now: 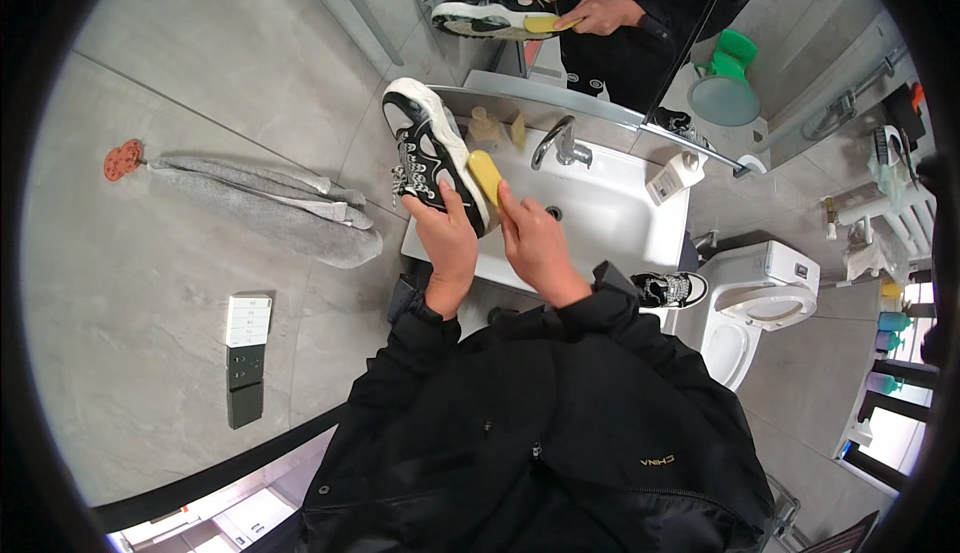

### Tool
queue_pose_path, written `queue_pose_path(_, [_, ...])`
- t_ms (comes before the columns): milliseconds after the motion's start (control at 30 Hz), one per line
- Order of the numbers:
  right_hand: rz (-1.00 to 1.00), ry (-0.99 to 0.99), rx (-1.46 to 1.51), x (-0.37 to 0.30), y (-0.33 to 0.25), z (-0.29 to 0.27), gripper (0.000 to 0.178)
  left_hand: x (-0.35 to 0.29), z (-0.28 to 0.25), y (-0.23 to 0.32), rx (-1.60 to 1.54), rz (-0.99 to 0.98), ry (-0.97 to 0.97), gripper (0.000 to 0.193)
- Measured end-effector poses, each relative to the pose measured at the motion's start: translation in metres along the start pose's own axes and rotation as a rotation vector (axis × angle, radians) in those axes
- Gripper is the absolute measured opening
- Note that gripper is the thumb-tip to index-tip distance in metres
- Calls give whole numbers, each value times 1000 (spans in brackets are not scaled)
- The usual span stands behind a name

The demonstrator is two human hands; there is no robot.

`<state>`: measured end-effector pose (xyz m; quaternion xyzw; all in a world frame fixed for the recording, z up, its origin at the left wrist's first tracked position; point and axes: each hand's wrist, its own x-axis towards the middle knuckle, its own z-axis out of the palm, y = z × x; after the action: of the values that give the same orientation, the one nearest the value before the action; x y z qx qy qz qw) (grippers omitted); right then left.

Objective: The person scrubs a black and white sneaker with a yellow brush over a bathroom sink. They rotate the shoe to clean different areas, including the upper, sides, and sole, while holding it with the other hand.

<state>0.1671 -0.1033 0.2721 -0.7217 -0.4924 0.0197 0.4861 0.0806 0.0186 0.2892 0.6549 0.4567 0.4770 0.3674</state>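
Note:
A black and white sneaker [420,148] is tilted up over the left end of the white washbasin [610,193]. My left hand [447,248] grips it at the heel end, with the thumb near the laces. In my right hand [537,248] is a slim yellow brush [486,177], lying along the edge of the white sole. Its bristles are hidden from above. The mirror [620,13] shows both hands, the sneaker and the brush touching the sole's side. A matching sneaker [672,290] rests beside the basin's right front corner.
A curved chrome faucet [564,143] stands at the basin's back, near a soap dispenser [484,128]. A white bottle [675,177] occupies the right rim. The toilet [745,303] is to the right. On the left wall hang a grey towel [265,203] and a switch panel [247,358].

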Motion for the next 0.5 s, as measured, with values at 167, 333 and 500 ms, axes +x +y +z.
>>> queue_pose_path(167, [66, -170, -79, -13, 3, 6, 49, 0, 5, 0, 25, 102, 110, 41])
queue_pose_path(333, [27, -99, -77, -17, 2, 6, 51, 0, 6, 1, -11, -9, 50, 42])
queue_pose_path(500, [12, -97, -94, -21, 10, 8, 51, -4, 7, 1, -65, 30, 32, 41])
